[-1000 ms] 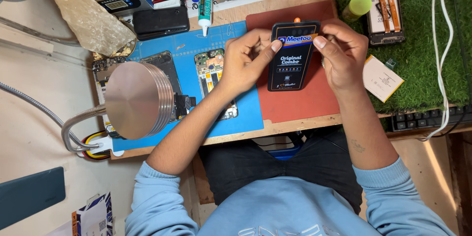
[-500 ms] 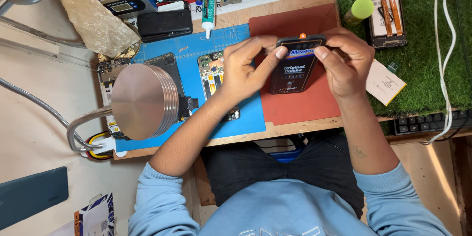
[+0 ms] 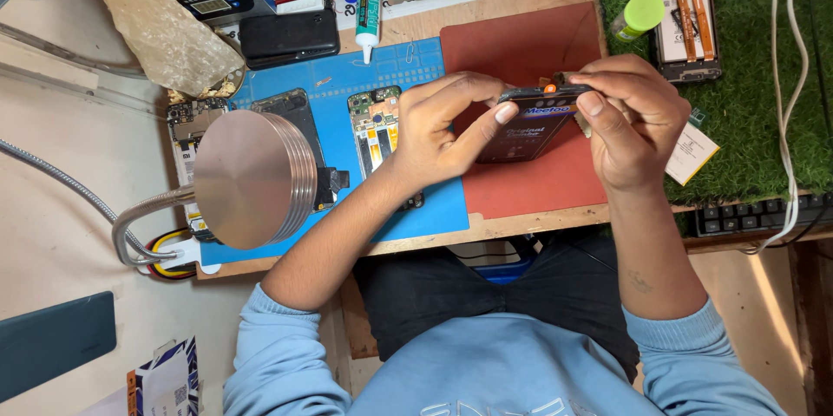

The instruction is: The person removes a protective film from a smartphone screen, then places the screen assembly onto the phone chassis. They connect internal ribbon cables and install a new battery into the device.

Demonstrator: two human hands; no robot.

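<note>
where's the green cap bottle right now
In the head view the green-capped bottle lies at the top right, on the edge of the green turf mat, between the red mat and an opened phone, just beyond the right hand.

Single head-worn camera, looking straight down, close above workbench, lap in view

A black phone screen panel with blue lettering stood tilted over the red mat; a white label card lay right, on the green turf
</note>
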